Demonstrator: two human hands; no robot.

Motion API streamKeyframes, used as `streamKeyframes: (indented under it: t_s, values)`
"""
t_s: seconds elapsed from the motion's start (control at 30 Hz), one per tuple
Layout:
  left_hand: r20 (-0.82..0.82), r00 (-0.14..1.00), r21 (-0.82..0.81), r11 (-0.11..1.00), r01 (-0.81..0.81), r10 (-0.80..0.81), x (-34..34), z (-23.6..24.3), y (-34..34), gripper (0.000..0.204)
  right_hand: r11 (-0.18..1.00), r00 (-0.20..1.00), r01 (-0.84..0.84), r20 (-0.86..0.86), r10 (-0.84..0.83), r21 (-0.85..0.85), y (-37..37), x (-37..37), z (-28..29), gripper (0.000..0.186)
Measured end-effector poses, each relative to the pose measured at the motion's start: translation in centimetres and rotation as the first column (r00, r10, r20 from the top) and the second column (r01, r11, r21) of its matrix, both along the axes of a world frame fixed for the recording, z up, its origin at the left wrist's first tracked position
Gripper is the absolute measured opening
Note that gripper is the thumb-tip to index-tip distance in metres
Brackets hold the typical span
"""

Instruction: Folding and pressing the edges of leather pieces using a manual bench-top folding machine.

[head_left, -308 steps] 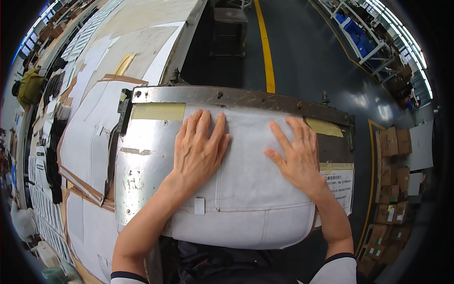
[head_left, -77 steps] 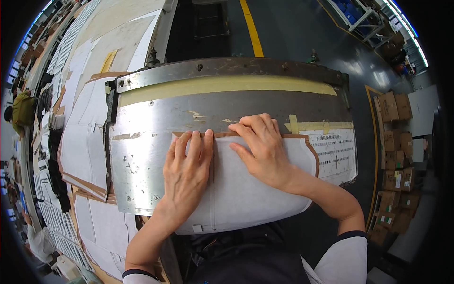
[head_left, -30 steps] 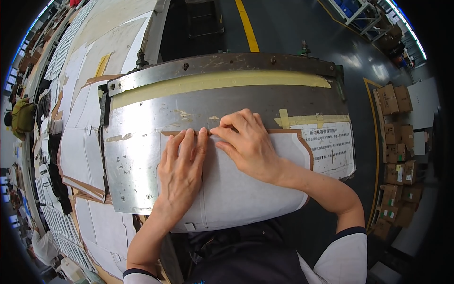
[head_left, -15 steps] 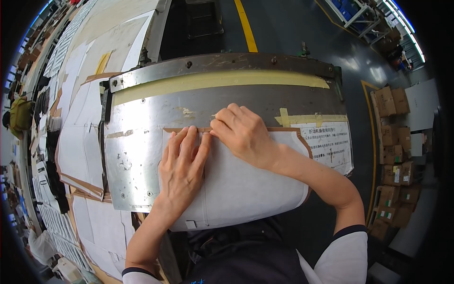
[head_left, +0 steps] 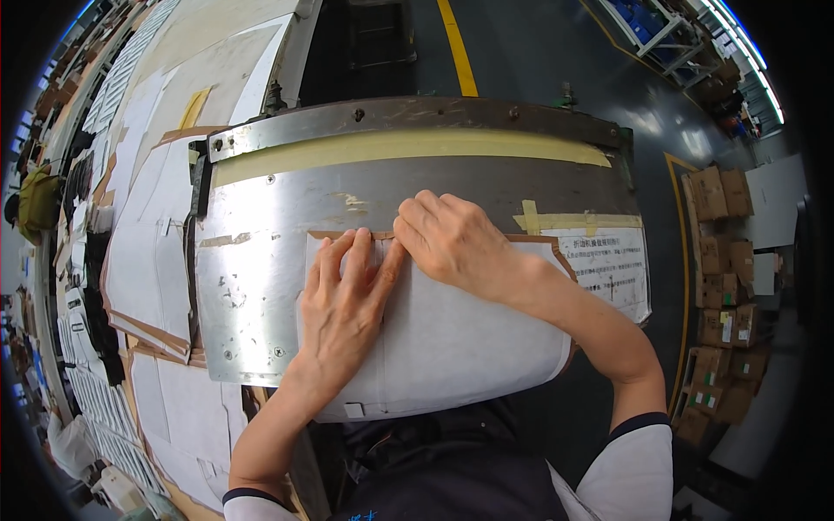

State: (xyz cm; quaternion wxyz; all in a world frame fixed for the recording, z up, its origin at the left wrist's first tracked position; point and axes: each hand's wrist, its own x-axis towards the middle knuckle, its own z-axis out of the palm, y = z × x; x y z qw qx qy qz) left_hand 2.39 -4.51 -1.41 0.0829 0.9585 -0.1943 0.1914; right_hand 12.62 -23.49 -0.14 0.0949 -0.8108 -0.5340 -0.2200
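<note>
A large white panel (head_left: 469, 347) with a narrow brown strip along its far edge lies over the front of a metal machine plate (head_left: 252, 304). Its near side hangs past the plate toward my body. My left hand (head_left: 343, 295) rests flat on it, fingers stretched forward and their tips at the brown edge. Beside it, my right hand (head_left: 452, 239) is closed, its curled fingers at the same edge. The underside of that hand is hidden, so what is pinched there does not show. The two hands nearly touch.
A metal bar (head_left: 417, 117) and yellow tape (head_left: 417, 146) cross the plate's far side. A taped paper sheet (head_left: 608, 269) lies to the right. More white panels (head_left: 152, 252) cover the table at left. Cardboard boxes (head_left: 721, 260) are stacked at far right, beyond the floor.
My right hand has shifted slightly to the right along the edge. The left hand's fingers have moved a little rightward too, and its index finger now reaches closer to the right hand.
</note>
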Motion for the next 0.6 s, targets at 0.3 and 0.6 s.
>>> streamKeyframes:
  t_s: [0.3,0.6]
  values:
    - [-0.019,1.0,0.002,1.0,0.012,-0.012,0.1,0.3,0.1,0.054,0.951,0.959,0.057,-0.283,0.032,0.303,-0.7,-0.7,-0.4,0.018]
    - [-0.017,1.0,-0.075,0.997,-0.019,0.018,0.2,0.0,0.0,0.049,0.966,0.996,-0.02,-0.082,0.042,0.256,-1.5,-0.6,-1.5,0.021]
